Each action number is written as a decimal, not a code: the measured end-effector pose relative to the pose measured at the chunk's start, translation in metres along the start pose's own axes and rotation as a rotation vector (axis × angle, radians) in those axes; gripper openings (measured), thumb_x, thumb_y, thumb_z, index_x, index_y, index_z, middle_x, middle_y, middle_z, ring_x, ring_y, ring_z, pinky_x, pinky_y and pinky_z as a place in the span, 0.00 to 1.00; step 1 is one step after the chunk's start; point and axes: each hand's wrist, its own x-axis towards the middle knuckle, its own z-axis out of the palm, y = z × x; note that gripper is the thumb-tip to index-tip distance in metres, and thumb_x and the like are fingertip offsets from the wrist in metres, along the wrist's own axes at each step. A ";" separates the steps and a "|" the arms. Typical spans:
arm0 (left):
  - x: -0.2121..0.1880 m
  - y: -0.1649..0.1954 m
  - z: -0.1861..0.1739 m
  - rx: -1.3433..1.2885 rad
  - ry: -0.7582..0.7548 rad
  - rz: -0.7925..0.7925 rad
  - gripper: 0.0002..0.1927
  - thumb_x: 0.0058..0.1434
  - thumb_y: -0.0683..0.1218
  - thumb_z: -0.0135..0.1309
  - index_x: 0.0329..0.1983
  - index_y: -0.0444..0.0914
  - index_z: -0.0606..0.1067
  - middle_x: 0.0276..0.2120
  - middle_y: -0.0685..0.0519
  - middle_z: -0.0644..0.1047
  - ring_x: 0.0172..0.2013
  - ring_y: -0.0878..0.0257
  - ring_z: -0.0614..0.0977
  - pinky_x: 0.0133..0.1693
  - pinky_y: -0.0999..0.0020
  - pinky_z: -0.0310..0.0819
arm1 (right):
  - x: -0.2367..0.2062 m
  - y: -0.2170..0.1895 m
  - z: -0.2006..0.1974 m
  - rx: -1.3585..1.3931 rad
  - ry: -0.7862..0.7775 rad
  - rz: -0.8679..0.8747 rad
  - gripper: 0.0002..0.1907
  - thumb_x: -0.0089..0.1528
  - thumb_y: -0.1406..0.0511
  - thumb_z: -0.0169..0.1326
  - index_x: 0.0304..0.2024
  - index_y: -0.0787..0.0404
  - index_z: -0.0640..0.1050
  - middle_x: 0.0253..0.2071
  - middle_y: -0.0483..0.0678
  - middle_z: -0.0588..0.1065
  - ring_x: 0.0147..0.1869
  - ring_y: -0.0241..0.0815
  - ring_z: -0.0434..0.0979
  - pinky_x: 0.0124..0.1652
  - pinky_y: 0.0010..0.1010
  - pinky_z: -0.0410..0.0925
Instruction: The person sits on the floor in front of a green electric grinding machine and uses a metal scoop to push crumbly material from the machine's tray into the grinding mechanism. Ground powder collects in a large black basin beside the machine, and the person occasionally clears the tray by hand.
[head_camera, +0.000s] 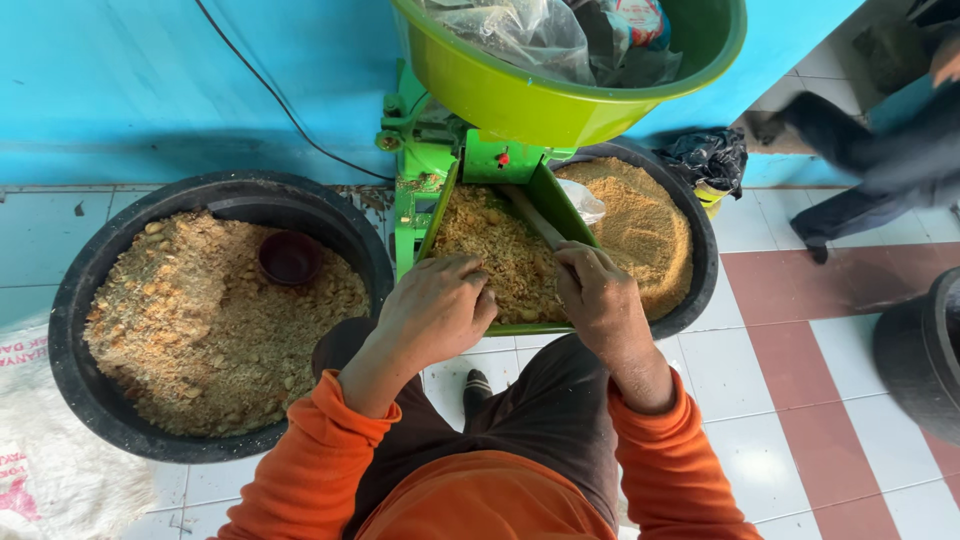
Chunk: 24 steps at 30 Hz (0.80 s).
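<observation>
Tiled floor, black tub (70, 300) of coarse crumbs, green tray (560, 205) of crumbs, left fingers (470, 280) curled, right fingers (575, 270) gripping stick (530, 215).

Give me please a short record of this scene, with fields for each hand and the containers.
left hand: left hand rests in the coarse brown crumbs
right hand: right hand grips a pale wooden stick
tray: sloped green metal tray holding the crumbs
left container: wide black round tub, with a small dark red bowl
behind tray: second black tub of finer meal
above: lime green plastic basin
</observation>
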 end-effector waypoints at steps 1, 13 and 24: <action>0.000 0.000 -0.001 0.005 -0.013 -0.006 0.15 0.63 0.48 0.50 0.32 0.32 0.80 0.42 0.44 0.81 0.46 0.49 0.82 0.50 0.52 0.73 | 0.000 0.000 -0.002 -0.001 0.018 -0.042 0.06 0.65 0.73 0.56 0.44 0.68 0.77 0.48 0.56 0.80 0.45 0.50 0.84 0.42 0.32 0.77; -0.003 0.000 0.001 0.001 0.063 0.040 0.14 0.62 0.47 0.52 0.27 0.32 0.78 0.32 0.47 0.77 0.37 0.51 0.81 0.44 0.54 0.76 | -0.007 -0.063 -0.119 0.020 0.068 0.190 0.07 0.66 0.73 0.60 0.45 0.66 0.76 0.46 0.51 0.82 0.44 0.37 0.85 0.43 0.25 0.76; -0.003 0.002 -0.003 0.000 0.098 0.052 0.12 0.61 0.45 0.52 0.25 0.33 0.77 0.31 0.48 0.77 0.37 0.51 0.81 0.44 0.53 0.75 | -0.004 -0.051 -0.042 0.004 0.095 0.093 0.07 0.63 0.73 0.61 0.43 0.67 0.77 0.46 0.52 0.82 0.39 0.40 0.85 0.38 0.28 0.76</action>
